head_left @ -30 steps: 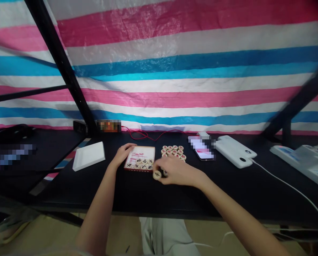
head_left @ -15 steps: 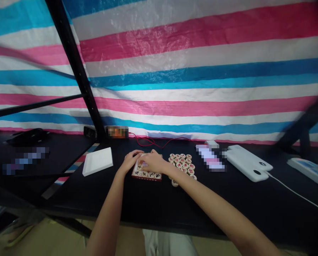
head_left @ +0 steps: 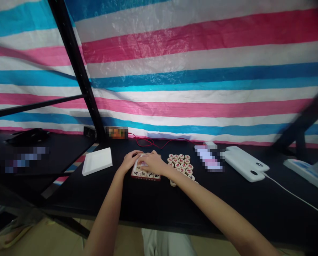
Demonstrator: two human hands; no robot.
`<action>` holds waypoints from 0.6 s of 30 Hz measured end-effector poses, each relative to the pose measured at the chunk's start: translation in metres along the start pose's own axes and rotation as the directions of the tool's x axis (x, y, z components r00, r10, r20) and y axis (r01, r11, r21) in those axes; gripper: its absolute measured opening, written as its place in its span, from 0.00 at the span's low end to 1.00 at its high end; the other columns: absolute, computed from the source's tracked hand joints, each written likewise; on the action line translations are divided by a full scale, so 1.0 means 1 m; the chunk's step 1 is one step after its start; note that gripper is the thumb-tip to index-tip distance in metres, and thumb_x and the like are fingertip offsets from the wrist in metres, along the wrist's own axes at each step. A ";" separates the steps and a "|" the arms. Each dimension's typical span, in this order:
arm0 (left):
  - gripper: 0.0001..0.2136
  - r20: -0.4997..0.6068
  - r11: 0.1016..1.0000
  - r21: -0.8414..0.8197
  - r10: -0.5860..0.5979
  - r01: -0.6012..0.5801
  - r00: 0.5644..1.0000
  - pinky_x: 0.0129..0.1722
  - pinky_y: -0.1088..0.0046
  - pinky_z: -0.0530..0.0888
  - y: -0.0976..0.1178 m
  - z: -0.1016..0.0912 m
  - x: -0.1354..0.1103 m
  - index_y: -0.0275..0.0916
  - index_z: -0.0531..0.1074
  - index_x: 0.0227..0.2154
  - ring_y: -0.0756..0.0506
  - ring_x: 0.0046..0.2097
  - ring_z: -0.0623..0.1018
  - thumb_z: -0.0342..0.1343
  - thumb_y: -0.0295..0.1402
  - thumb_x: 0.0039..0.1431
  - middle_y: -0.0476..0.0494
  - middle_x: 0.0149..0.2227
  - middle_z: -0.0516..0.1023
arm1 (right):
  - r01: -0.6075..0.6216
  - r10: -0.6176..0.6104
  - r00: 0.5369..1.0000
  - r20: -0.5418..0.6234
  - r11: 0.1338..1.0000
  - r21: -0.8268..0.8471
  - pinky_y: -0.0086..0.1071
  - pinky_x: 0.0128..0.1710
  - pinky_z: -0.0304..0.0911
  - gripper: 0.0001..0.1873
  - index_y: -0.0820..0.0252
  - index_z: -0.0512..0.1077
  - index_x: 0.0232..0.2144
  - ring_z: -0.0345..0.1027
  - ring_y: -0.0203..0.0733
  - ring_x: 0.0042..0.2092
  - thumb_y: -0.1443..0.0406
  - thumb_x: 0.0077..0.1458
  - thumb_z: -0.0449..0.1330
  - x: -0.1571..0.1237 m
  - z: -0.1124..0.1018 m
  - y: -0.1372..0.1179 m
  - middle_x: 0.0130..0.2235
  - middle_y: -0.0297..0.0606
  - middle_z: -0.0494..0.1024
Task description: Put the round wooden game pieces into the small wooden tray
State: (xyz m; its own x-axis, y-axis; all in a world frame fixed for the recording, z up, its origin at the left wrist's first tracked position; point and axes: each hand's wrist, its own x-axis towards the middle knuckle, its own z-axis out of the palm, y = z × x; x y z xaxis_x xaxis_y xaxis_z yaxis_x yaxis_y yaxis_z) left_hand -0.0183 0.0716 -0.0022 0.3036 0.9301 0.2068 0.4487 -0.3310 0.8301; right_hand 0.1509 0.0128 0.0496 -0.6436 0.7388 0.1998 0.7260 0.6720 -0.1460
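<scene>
A small red-rimmed box lies on the black table, with a row of round wooden chess pieces along its near side. My left hand curls round the box's far left corner. Inside the box, my right hand rests with its fingers bent down and pressed together, hiding whatever is under them. Several more chess pieces are grouped just right of the box. One loose piece lies in front of them, beside my right forearm.
A white lid lies left of the box. To the right are a phone, a white device with a cable, and a power strip. A black post, a red wire and a striped tarp stand behind.
My right hand left the table in front of the box, where it pinched pieces, and went into the box. It has hardly moved in the last half second. My left hand stayed on the box.
</scene>
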 end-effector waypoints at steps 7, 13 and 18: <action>0.16 -0.016 0.998 -0.032 -0.050 0.050 0.999 0.48 0.66 0.68 -0.003 0.000 0.002 0.40 0.76 0.38 0.41 0.46 0.74 0.52 0.41 0.50 0.45 0.43 0.78 | 0.033 -0.037 0.998 0.042 0.994 0.106 0.34 0.41 0.50 0.07 0.56 0.72 0.37 0.64 0.42 0.44 0.63 0.53 0.60 -0.058 -0.044 0.019 0.40 0.35 0.75; 0.17 -0.014 0.997 -0.046 -0.069 0.068 0.998 0.46 0.67 0.69 -0.004 0.002 0.001 0.40 0.76 0.39 0.41 0.46 0.74 0.52 0.42 0.49 0.45 0.43 0.78 | 0.023 -0.044 0.974 0.220 0.995 0.098 0.37 0.48 0.49 0.13 0.51 0.74 0.39 0.63 0.44 0.48 0.65 0.48 0.64 -0.116 -0.055 0.030 0.42 0.33 0.74; 0.17 -0.012 0.998 -0.028 -0.058 0.058 0.998 0.46 0.67 0.69 -0.001 0.002 0.000 0.40 0.76 0.40 0.41 0.46 0.74 0.51 0.41 0.50 0.44 0.44 0.77 | -0.011 0.001 0.972 0.234 0.999 0.044 0.36 0.47 0.53 0.17 0.52 0.72 0.44 0.65 0.44 0.48 0.70 0.50 0.61 -0.133 -0.050 0.022 0.45 0.37 0.73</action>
State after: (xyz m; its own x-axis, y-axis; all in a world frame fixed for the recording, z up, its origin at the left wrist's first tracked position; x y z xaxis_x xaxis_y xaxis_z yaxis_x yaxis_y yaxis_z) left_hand -0.0170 0.0713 -0.0041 0.2668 0.9497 0.1642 0.4421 -0.2720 0.8547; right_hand 0.2646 -0.0728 0.0679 -0.6819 0.7307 -0.0329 0.7220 0.6651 -0.1905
